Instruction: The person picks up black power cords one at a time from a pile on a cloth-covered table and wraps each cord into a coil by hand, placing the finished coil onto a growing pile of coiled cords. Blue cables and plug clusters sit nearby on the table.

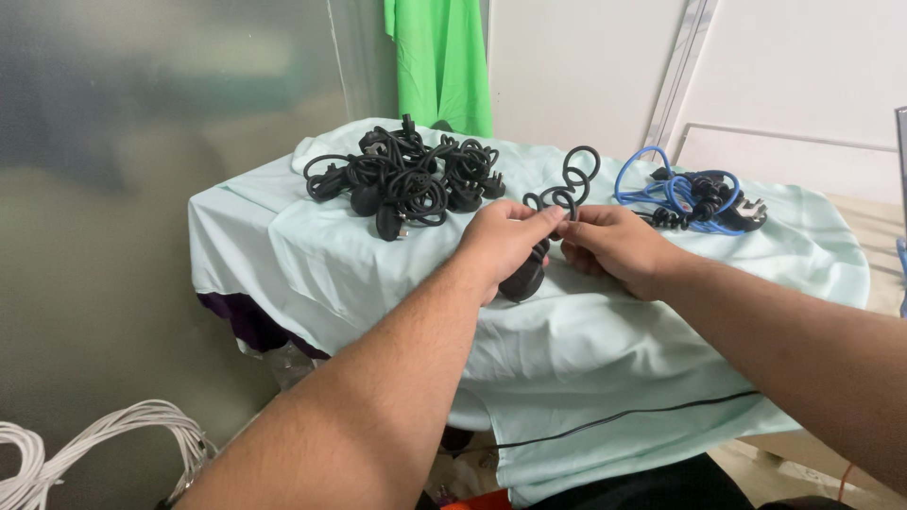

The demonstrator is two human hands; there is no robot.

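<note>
Cable work looks roughly midway to me: a heap of bundled black cords (pixel 402 179) already sits at the far left of the desk (pixel 312 255) under its pale green cloth, while a tangle of blue and black cables (pixel 690 200) waits at the far right. Between them I see my left hand (pixel 505 241) and right hand (pixel 614 247) both pinched shut on one black cord (pixel 565 189), its loops standing up above my fingers and its plug end hanging below my left palm.
</note>
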